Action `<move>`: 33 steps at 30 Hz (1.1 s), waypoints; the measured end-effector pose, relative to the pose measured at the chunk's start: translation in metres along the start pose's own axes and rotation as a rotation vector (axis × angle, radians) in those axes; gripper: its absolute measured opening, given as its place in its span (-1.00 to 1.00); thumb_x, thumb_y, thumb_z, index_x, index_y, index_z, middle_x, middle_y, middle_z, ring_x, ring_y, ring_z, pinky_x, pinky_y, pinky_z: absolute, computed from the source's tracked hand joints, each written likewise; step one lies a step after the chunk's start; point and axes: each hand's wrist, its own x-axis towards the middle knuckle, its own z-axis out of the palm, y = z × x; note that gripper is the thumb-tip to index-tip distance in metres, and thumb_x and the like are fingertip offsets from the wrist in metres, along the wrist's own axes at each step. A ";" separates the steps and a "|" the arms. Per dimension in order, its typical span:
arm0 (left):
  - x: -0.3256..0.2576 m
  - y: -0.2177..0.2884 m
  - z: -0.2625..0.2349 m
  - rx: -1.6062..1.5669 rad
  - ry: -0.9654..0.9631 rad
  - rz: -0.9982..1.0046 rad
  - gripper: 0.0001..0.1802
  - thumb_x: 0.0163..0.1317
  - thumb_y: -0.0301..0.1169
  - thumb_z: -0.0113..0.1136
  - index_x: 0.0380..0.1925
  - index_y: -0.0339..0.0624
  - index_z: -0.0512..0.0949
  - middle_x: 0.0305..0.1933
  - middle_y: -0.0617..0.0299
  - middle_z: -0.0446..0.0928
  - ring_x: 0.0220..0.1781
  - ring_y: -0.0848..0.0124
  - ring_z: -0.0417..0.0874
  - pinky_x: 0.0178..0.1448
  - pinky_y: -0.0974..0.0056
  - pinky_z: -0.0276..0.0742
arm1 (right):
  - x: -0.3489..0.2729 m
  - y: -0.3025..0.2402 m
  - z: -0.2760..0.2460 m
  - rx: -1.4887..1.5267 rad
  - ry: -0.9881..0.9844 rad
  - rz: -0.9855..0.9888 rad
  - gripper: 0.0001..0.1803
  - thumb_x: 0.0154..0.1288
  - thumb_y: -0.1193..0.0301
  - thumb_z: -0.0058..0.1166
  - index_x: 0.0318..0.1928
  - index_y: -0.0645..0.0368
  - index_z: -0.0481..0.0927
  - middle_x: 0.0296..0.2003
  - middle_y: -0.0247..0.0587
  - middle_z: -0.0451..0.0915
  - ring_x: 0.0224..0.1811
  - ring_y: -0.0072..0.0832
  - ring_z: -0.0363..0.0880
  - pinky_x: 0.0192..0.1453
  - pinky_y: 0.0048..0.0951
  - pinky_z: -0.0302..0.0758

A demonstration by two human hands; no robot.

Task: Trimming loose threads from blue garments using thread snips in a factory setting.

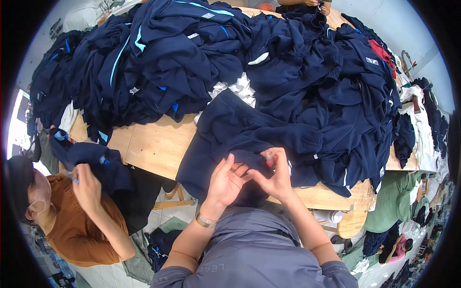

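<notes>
My left hand [224, 183] is turned palm up over the navy garment, its thumb apart and its fingers loosely bent; I see nothing held in it. Its fingertips come close to the thumb of my right hand [277, 180]. That right hand is closed round a small red and clear object [270, 162], mostly hidden by the fingers, so its kind is unclear. Below both hands a navy garment with a gathered elastic waistband [240, 113] drapes over the table's near edge towards my lap.
Large heaps of navy clothes [158, 62] with light blue trim cover much of the wooden table [153, 146]. White scraps [242, 89] lie between heaps. A co-worker in a brown top [84, 225] handles a navy garment at left. Another person's hands [324, 6] show at the far side.
</notes>
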 end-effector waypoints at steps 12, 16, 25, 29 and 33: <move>0.013 0.024 0.020 1.543 -0.085 0.611 -0.60 0.20 -0.32 0.17 0.04 -0.17 0.45 0.08 0.06 0.45 0.19 0.19 0.38 0.24 0.18 0.27 | 0.019 0.001 -0.022 0.746 -0.085 0.544 -0.77 0.17 0.67 -0.08 -0.35 0.10 0.19 -0.45 -0.39 0.37 -0.37 -0.70 0.35 -0.23 -0.69 0.30; 0.031 0.019 0.015 1.488 -0.364 0.396 -0.68 0.31 -0.32 0.02 0.01 -0.19 0.45 0.22 0.01 0.35 0.44 0.13 0.05 0.43 0.13 -0.07 | 0.019 0.007 -0.030 1.030 -0.172 0.647 -0.77 0.13 0.65 -0.06 -0.34 0.07 0.21 -0.44 -0.36 0.44 -0.38 -0.69 0.39 -0.27 -0.70 0.29; 0.037 0.019 0.018 0.779 -0.311 0.095 -0.90 0.31 -0.41 0.07 -0.34 -0.19 0.45 -0.36 0.45 0.45 -0.32 0.72 0.39 -0.18 0.56 0.32 | 0.022 0.011 -0.037 0.956 -0.090 0.631 -0.73 0.12 0.59 0.07 -0.35 0.03 0.23 -0.49 -0.42 0.42 -0.45 -0.70 0.37 -0.43 -0.69 0.27; 0.038 0.016 0.014 0.617 -0.179 0.112 -0.95 0.26 -0.46 0.13 -0.36 -0.18 0.49 -0.37 0.44 0.47 -0.34 0.72 0.41 -0.19 0.58 0.32 | 0.023 0.015 -0.031 0.577 -0.009 0.515 -0.78 0.17 0.51 0.12 -0.32 0.10 0.30 -0.45 -0.42 0.42 -0.40 -0.72 0.36 -0.31 -0.69 0.29; 0.037 0.015 0.016 0.592 -0.085 0.142 -0.96 0.23 -0.48 0.17 -0.36 -0.19 0.52 -0.38 0.42 0.50 -0.36 0.72 0.44 -0.21 0.59 0.33 | 0.021 0.003 -0.035 0.099 0.034 0.287 -0.79 0.17 0.49 0.17 -0.32 0.21 0.37 -0.49 -0.39 0.43 -0.43 -0.67 0.35 -0.29 -0.61 0.35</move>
